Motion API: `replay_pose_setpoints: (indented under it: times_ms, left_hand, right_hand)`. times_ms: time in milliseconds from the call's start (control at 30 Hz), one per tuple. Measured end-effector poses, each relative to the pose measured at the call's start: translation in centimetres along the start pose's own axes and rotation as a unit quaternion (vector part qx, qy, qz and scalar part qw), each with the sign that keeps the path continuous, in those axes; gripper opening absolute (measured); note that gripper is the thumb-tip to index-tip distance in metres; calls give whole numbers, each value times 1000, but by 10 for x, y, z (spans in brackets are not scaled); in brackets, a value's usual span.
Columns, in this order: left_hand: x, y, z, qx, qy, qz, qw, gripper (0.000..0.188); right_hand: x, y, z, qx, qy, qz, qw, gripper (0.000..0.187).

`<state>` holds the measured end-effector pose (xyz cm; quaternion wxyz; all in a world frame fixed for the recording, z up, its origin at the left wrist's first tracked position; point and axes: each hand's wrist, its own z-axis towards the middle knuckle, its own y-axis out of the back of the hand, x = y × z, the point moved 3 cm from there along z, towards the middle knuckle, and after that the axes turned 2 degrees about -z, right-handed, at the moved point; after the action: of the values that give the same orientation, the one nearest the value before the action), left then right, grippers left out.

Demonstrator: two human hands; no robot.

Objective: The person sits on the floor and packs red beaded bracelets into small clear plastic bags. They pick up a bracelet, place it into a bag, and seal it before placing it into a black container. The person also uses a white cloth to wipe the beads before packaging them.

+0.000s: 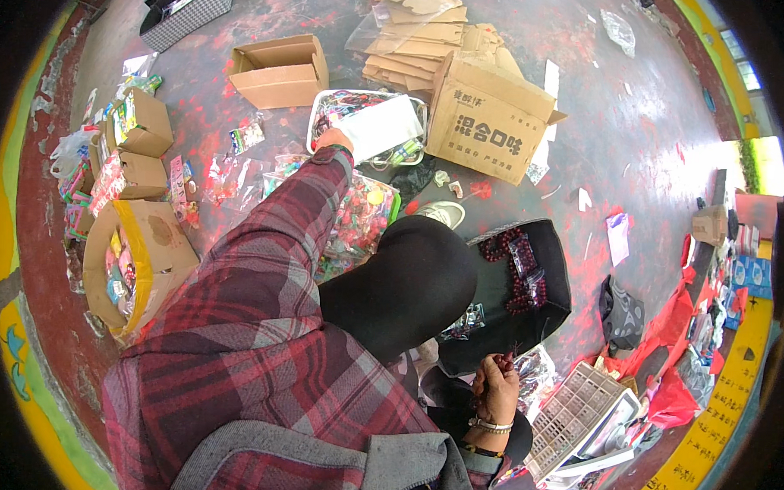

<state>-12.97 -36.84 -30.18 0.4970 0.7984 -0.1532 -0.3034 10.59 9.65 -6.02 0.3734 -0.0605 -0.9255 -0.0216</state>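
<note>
My left hand [335, 139] reaches forward to a white plastic basket [315, 121] filled with small colourful packets. It grips the lower left corner of a white, flat rectangular piece [380, 128] above the basket; the fingertips are partly hidden. Close to my body on the right, my right hand [497, 389] is closed with a small dark red item [506, 360] at its fingers, too small to name. Just beyond that hand lies a black fabric bin [549, 311] containing dark red bead strings [521, 262] and clear packets.
Clear-bagged trinkets [358, 214] lie before my knee. A printed carton [487, 119], flattened cardboard [412, 38] and an open box [279, 73] stand ahead. More cartons [141, 262] line the left. A beige plastic crate [576, 411] is at right, near red plastic bags [673, 397].
</note>
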Motion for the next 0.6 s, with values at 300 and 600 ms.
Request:
replay_pose_setpoints:
  times_ms: [300, 600]
  left_hand:
    - [26, -8, 9, -5, -29, 13, 999, 28]
    - [23, -10, 0, -114, 8, -191, 975, 11]
  right_hand:
    - [3, -2, -3, 8, 1, 3, 1000, 7]
    - [1, 0, 0, 20, 7, -7, 1000, 7]
